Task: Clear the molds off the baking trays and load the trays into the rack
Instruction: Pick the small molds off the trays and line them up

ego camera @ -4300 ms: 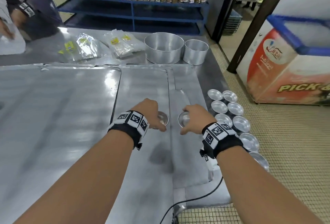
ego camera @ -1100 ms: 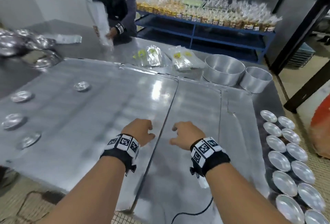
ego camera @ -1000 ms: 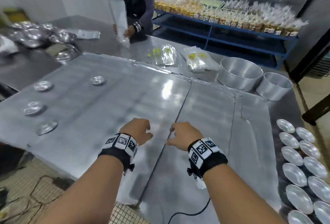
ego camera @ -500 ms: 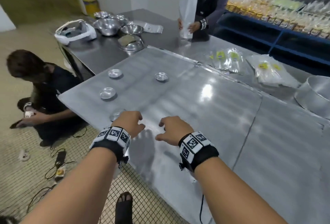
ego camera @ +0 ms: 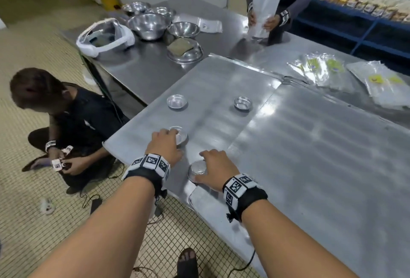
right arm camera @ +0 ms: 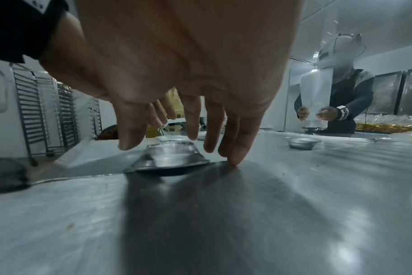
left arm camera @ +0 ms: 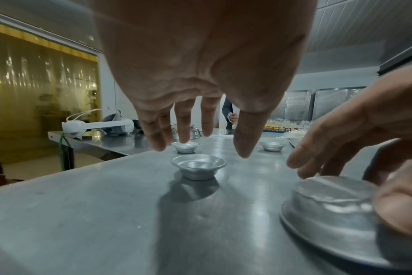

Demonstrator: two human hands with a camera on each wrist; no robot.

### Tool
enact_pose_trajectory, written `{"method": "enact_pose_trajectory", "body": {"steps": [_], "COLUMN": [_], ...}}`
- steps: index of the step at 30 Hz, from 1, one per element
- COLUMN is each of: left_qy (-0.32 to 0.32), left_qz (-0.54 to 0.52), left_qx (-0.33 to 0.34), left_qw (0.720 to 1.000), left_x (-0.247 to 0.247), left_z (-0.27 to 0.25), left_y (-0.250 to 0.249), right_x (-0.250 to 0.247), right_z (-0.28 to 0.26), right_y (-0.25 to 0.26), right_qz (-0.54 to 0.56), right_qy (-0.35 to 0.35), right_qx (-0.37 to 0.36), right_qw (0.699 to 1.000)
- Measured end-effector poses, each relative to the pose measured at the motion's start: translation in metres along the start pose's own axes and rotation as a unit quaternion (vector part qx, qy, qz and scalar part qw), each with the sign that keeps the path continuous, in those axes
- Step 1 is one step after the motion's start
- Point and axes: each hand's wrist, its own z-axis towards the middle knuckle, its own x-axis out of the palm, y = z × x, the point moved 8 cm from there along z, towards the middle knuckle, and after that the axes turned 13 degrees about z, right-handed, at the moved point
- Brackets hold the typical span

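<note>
Several small aluminium molds sit on the left baking tray [ego camera: 213,82]. My left hand [ego camera: 176,143] hovers with straight fingers just above an upright mold [left arm camera: 198,166], not touching it. My right hand [ego camera: 199,166] arches over an upside-down mold [right arm camera: 171,156] at the tray's near edge. Its thumb [left arm camera: 400,210] rests against the mold's side, its fingers stand spread on the far side, and one fingertip [right arm camera: 233,161] touches the metal. Two more upright molds [ego camera: 176,101] [ego camera: 243,103] lie farther back. A second tray [ego camera: 321,155] lies to the right.
A person crouches on the tiled floor [ego camera: 73,122] left of the table. Another person stands at the far side holding a white bag [ego camera: 266,0]. Steel bowls [ego camera: 147,23] and a headset [ego camera: 104,36] sit at the back left. Tray racks [right arm camera: 31,111] stand by the wall.
My view has swung left along the table. Both hands moved from the seam between the trays to the left tray's near corner and came down over two molds.
</note>
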Motion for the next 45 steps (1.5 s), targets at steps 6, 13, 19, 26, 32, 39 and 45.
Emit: {"method": "enact_pose_trajectory", "body": {"steps": [6, 13, 19, 26, 32, 39, 45], "left_qy": [0.04, 0.042, 0.034, 0.042, 0.027, 0.029, 0.04], "left_qz": [0.0, -0.002, -0.007, -0.03, -0.039, -0.038, -0.035], "left_qx": [0.022, 0.044, 0.045, 0.081, 0.133, 0.21, 0.283], "left_qw": [0.999, 0.998, 0.998, 0.995, 0.99, 0.977, 0.958], "left_x": [0.016, 0.027, 0.022, 0.016, 0.002, 0.005, 0.013], "left_z": [0.04, 0.062, 0.068, 0.056, 0.025, -0.034, -0.099], "left_y": [0.012, 0.008, 0.008, -0.016, -0.07, -0.159, -0.241], "right_x": [0.014, 0.014, 0.001, -0.018, -0.041, -0.068, -0.082], "right_z": [0.03, 0.041, 0.039, 0.018, -0.024, -0.115, -0.213], "right_y": [0.003, 0.002, -0.002, -0.022, -0.059, -0.119, -0.175], "right_qz": [-0.083, -0.059, 0.03, 0.08, 0.09, 0.138, 0.153], "right_qy": [0.039, 0.036, -0.016, -0.083, -0.13, -0.2, -0.267], "right_qx": [0.027, 0.055, 0.064, 0.07, 0.094, 0.154, 0.217], "right_qw": [0.995, 0.996, 0.997, 0.991, 0.983, 0.958, 0.926]}}
